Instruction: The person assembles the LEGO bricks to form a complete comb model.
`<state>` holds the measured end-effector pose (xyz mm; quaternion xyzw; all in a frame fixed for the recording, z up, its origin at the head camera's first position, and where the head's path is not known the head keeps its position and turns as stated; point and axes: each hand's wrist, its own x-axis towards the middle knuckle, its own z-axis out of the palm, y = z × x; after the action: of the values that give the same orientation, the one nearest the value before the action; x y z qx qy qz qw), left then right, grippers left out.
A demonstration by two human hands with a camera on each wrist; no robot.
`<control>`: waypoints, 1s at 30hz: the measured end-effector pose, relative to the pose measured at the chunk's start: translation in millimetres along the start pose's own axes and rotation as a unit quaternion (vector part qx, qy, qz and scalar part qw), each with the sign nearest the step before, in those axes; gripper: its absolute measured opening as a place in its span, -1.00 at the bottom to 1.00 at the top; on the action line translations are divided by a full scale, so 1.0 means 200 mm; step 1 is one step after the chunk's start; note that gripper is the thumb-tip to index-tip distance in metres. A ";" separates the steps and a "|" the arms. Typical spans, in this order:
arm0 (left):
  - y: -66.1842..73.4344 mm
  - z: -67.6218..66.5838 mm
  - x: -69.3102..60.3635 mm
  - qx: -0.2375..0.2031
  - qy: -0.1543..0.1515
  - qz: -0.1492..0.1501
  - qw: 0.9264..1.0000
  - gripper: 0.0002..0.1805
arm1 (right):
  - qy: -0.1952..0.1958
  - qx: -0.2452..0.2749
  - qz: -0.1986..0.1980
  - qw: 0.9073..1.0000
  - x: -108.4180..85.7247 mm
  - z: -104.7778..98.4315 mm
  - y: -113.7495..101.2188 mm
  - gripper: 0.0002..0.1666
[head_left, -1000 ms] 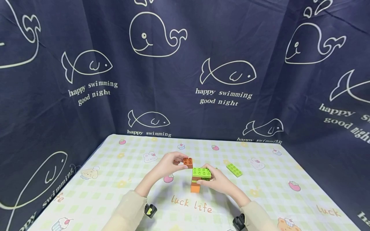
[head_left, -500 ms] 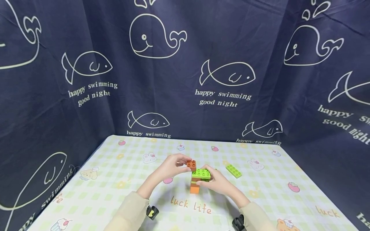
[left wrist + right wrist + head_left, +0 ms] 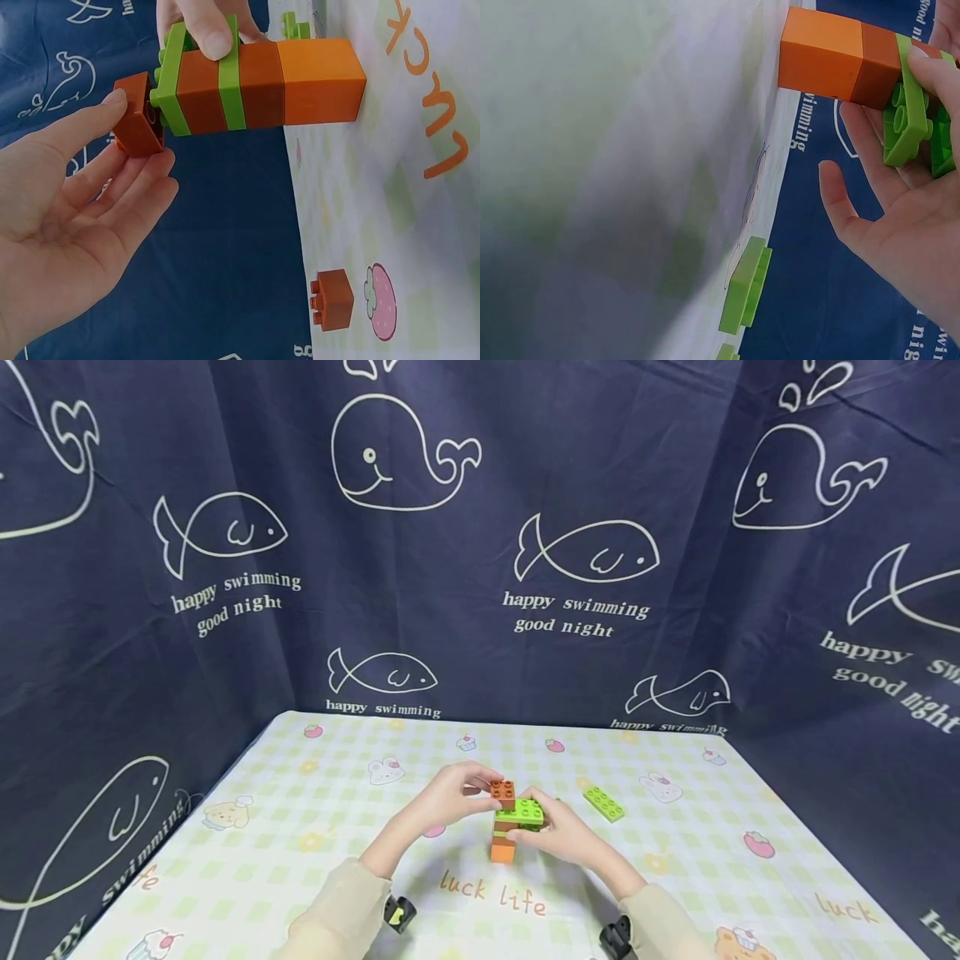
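My left hand (image 3: 448,797) pinches a brown brick (image 3: 502,792) at the upper left end of the stack's green top plate (image 3: 525,812). In the left wrist view this brown brick (image 3: 138,114) is slightly tilted against the studs of the green plate (image 3: 172,79); whether it is seated I cannot tell. The stack has an orange block (image 3: 322,81) at the bottom, then brown blocks with a green plate (image 3: 231,82) between them. My right hand (image 3: 567,832) grips the stack from the right side, its thumb on the middle layers, as the right wrist view of the hand (image 3: 907,202) also shows.
A loose green plate (image 3: 603,803) lies on the patterned tablecloth (image 3: 300,793), right of and behind the stack. The left wrist view shows a separate brown brick (image 3: 332,300) on the cloth. A dark blue curtain (image 3: 465,560) hangs behind the table.
The left hand has moved right with the brown brick, from left of the stack to the green top plate's left end. The right hand and the stack have barely shifted.
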<state>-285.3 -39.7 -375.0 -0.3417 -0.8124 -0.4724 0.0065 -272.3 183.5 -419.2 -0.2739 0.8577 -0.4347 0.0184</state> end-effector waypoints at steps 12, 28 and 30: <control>0.01 0.02 0.00 0.009 -0.011 -0.010 1.000 -0.65 | -0.003 0.001 0.001 1.000 0.00 0.00 0.00 -0.59; 0.02 0.04 0.01 0.032 -0.014 -0.023 0.999 -0.64 | -0.002 0.006 -0.007 1.000 0.00 0.00 -0.01 -0.61; 0.01 0.05 0.01 0.043 -0.007 -0.021 0.999 -0.64 | -0.001 0.000 -0.007 1.000 -0.01 0.00 -0.03 -0.62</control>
<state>-283.3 -30.2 -377.1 -0.3276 -0.8391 -0.4343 0.0053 -268.6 181.5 -415.0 -0.2808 0.8556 -0.4345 0.0163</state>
